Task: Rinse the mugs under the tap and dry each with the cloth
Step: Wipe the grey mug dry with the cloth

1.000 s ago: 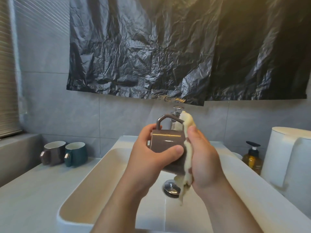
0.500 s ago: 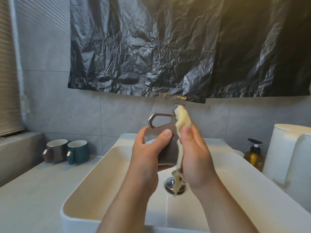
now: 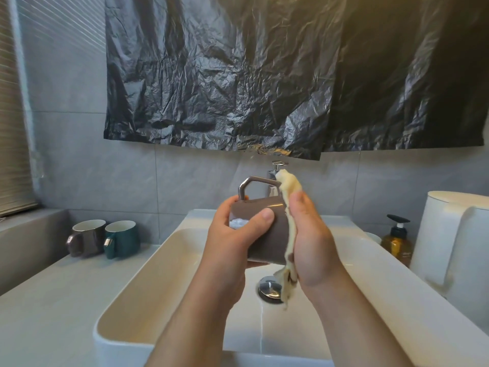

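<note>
Grey wall tiles and a crumpled black plastic sheet (image 3: 264,75) filled the background above a white basin (image 3: 148,274), with the tap (image 3: 275,170) at its back edge. The person held a brown mug (image 3: 267,242) on its side in the air over the basin, above the drain (image 3: 270,288), with its metal handle (image 3: 254,184) pointing up. Holding it there probably meant any drips would fall into the basin rather than onto the bench (image 3: 53,300).

The left grip (image 3: 227,250) was clenched round the mug's barrel, with the thumb across the near side and the fingers wrapped over the far side. This seemed to steady the mug while it was wiped.

The right grip (image 3: 312,242) grasped the pale yellow cloth (image 3: 289,197) and pressed it flat against the mug's right end. The thumb lay along the cloth, and its fingers were hidden behind. One cloth end stuck up past the handle and the other trailed down toward the drain. Which end of the mug the cloth covered could not be told.

Drying looked to be under way on this mug. A second brown mug (image 3: 86,238) and a teal mug (image 3: 121,238) stood upright and touching on the bench by the wall, well left of the basin. An amber soap bottle (image 3: 397,241) stood to the right.
</note>
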`<state>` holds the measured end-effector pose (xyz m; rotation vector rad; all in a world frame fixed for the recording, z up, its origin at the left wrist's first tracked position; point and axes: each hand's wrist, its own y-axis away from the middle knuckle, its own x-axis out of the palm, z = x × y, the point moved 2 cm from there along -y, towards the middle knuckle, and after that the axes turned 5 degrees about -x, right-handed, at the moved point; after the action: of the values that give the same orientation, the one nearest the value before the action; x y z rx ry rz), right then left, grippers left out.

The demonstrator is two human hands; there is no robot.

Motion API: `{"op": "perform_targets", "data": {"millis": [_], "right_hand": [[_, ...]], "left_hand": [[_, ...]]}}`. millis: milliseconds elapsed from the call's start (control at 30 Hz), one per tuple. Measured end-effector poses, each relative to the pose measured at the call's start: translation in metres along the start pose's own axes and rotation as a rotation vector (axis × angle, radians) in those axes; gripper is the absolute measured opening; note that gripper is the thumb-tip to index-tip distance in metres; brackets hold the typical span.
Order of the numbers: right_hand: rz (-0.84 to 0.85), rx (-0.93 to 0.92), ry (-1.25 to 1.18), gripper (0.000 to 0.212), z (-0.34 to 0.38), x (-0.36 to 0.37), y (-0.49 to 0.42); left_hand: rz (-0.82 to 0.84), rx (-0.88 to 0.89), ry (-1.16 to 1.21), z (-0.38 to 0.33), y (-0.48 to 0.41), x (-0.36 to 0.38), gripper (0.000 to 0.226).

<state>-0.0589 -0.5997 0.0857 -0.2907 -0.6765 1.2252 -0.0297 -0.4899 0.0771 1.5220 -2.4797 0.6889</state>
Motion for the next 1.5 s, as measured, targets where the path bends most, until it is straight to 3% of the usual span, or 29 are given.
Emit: {"op": "perform_targets", "data": {"millis": [133,200,300,400,467,567,667,733,833,933,1067,1300,1500], "right_hand": [[-0.044,0.049,0.004,0.037,0.003,-0.006,0.000],[-0.093,0.051,0.010,0.040,0.005,-0.012,-0.002],[-0.107,0.034,0.098,0.030,0.010,-0.011,-0.003],[-0.192,-0.036,0.191,0.026,0.012,-0.012,-0.004],[-0.303,-0.099,0.210,0.022,0.013,-0.013,-0.003],[-0.358,-0.104,0.207,0.020,0.014,-0.014,-0.001],[-0.250,-0.090,0.216,0.027,0.016,-0.012,0.000],[-0.158,-0.161,0.421,0.028,0.017,-0.012,-0.001],[-0.062,-0.263,0.742,0.016,0.012,-0.012,-0.001],[-0.051,-0.369,0.865,0.019,0.010,-0.011,0.000],[0.067,-0.260,0.824,0.019,0.008,-0.014,-0.001],[-0.182,-0.337,0.865,0.031,0.010,-0.013,-0.001],[-0.038,-0.240,0.716,0.015,0.005,-0.007,-0.001]], "left_hand": [[0.048,0.082,-0.157,-0.006,0.000,-0.002,0.046],[0.105,0.116,-0.296,-0.011,0.002,-0.004,0.048],[0.148,0.119,-0.552,-0.017,0.003,-0.009,0.080],[-0.123,0.132,-0.613,-0.016,0.001,-0.009,0.108],[-0.247,0.111,-0.392,-0.011,0.001,-0.003,0.102],[-0.055,0.073,-0.111,0.000,-0.002,0.008,0.061],[0.008,0.125,-0.161,-0.005,-0.001,0.007,0.028],[-0.012,0.147,-0.256,-0.011,-0.001,-0.002,0.033],[-0.053,0.141,-0.347,-0.015,-0.002,-0.014,0.066],[-0.060,0.097,-0.337,-0.015,-0.004,-0.019,0.067],[-0.010,0.037,-0.278,-0.012,-0.004,-0.019,0.029],[0.048,-0.004,-0.252,-0.007,-0.007,-0.013,0.025],[0.033,-0.040,-0.227,-0.009,-0.008,-0.024,0.032]]}}
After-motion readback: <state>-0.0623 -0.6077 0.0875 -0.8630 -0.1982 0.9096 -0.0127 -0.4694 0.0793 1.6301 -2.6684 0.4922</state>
